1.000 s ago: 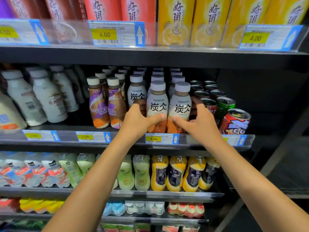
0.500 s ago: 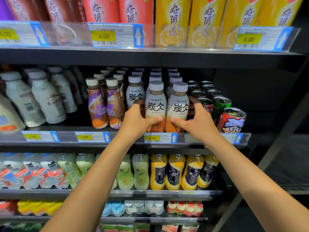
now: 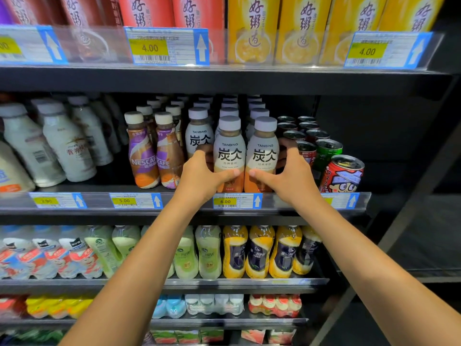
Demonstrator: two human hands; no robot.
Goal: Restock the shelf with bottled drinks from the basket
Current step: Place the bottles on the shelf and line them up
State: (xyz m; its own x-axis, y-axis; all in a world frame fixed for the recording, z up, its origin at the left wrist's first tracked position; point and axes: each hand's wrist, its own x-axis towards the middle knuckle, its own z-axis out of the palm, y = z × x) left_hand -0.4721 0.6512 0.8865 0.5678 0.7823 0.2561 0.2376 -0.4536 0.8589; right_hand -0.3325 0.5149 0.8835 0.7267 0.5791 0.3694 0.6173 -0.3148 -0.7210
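Standing at the front edge of the shelf (image 3: 99,214), one Tanbing bottle (image 3: 229,156) is gripped by the left hand (image 3: 199,177), its neighbour (image 3: 264,156) by the right hand (image 3: 293,177). Fingers (image 3: 204,150) are curled round both.

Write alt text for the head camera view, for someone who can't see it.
The left hand holds the left Tanbing bottle, the right hand the right Tanbing bottle, on a store shelf. Nescafe bottles stand left, cans right.

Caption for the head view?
Left hand grips the left Tanbing bottle, right hand the right Tanbing bottle, at the shelf front.
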